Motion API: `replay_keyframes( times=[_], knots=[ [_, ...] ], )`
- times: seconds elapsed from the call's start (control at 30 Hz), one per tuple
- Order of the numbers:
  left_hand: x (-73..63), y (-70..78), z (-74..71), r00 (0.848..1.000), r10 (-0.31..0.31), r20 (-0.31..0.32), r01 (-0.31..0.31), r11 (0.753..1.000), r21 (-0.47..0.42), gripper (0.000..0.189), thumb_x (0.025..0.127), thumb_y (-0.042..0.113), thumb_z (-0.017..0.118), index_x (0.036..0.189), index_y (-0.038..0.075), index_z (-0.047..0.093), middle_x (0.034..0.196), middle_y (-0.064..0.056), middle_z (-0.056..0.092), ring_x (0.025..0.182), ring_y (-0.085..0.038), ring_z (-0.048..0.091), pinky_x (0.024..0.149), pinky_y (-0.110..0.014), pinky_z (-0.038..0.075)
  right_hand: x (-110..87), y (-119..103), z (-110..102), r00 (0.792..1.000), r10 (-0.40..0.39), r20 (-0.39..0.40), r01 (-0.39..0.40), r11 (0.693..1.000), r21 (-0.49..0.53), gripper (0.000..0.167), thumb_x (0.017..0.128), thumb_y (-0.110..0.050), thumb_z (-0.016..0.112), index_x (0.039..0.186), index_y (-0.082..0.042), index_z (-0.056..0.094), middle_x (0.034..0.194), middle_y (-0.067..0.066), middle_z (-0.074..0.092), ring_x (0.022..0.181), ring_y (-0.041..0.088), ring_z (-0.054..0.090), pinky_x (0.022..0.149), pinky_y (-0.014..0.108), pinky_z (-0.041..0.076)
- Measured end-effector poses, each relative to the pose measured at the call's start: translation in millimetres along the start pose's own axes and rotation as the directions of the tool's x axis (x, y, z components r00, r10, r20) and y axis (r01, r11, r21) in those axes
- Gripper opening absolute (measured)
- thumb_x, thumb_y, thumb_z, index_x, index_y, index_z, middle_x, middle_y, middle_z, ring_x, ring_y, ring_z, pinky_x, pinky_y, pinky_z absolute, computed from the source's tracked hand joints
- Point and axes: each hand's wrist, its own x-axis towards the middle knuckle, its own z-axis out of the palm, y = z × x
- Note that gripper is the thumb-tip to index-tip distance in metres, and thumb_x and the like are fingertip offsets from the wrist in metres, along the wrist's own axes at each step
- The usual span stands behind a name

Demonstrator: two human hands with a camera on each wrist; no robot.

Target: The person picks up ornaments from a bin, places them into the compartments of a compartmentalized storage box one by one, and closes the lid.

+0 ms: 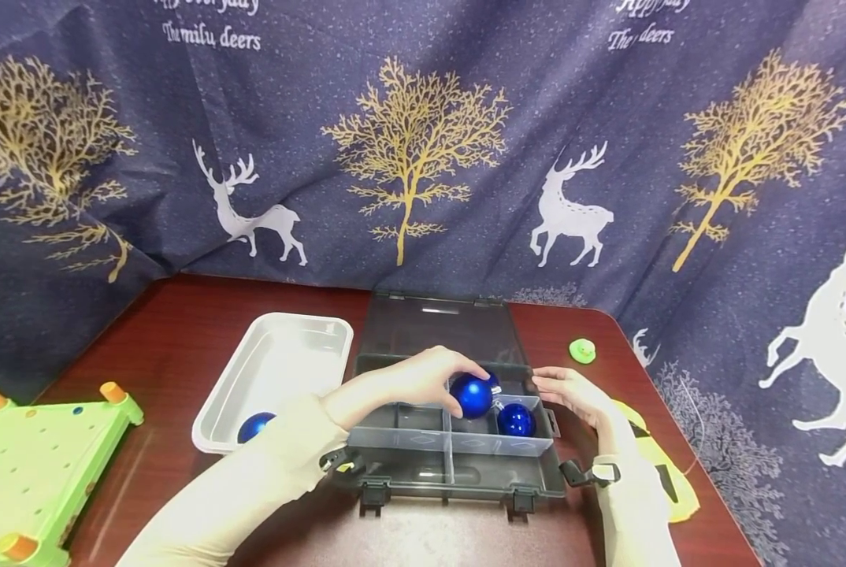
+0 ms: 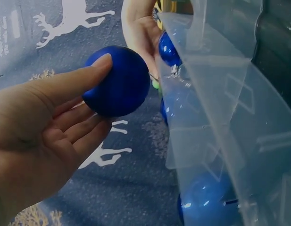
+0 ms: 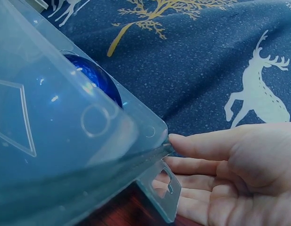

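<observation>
Between thumb and fingers my left hand (image 1: 433,379) holds a matte blue Christmas bauble (image 1: 473,395) above a translucent divided tray (image 1: 490,445). In the left wrist view this bauble (image 2: 118,82) is beside the tray's wall. A shiny blue bauble (image 1: 517,420) sits in the tray's right compartment, and another is partly hidden behind the held one. Also in the left wrist view, a bauble (image 2: 206,202) shows through the tray wall. My right hand (image 1: 572,394) grips the tray's right end, thumb at the rim (image 3: 166,141) and fingers by the hanging tab (image 3: 166,193).
The dark case (image 1: 423,480) has its lid (image 1: 440,331) folded back. Left of it, a white basin (image 1: 281,354) contains a blue bauble (image 1: 255,427). A green pegged stand (image 1: 47,449), a small green duck (image 1: 582,351) and a yellow item (image 1: 667,465) are at the sides.
</observation>
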Motion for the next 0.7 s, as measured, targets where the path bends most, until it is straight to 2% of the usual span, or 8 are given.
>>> replay_keyframes(
  times=[0.2,0.33,0.7],
  knots=[
    [4.7,0.5,11.6,0.998,-0.056,0.039,0.055,0.998,0.028,0.059,0.077,0.015,0.083,0.132,0.014,0.062,0.133,-0.003,0.063,0.127,-0.024,0.056,0.107,-0.041,0.045,0.7,1,0,1.000,0.006,-0.006,-0.006,1.000,0.003,0.056,0.099,-0.015,0.054,0.137,0.021,0.035,0.138,0.037,0.047,0.101,0.000,0.063,0.092,0.020,0.052],
    [6.9,-0.3,17.6,0.997,-0.063,0.045,0.062,0.998,0.020,0.058,0.076,0.014,0.084,0.130,0.012,0.063,0.132,-0.003,0.064,0.126,-0.022,0.057,0.108,-0.036,0.044,0.9,2,0,1.000,0.008,0.002,-0.008,1.000,0.002,0.055,0.100,-0.014,0.053,0.138,0.021,0.035,0.138,0.037,0.047,0.102,0.001,0.063,0.093,0.021,0.052],
    [11.8,-4.0,26.9,0.992,-0.104,0.065,0.101,0.994,0.042,0.058,0.077,0.016,0.084,0.131,0.012,0.063,0.134,-0.002,0.063,0.130,-0.020,0.055,0.111,-0.035,0.040,0.4,0,0,1.000,0.012,-0.003,-0.012,1.000,0.001,0.056,0.099,-0.015,0.054,0.137,0.021,0.035,0.138,0.036,0.048,0.102,0.001,0.064,0.093,0.021,0.052]
  ],
)
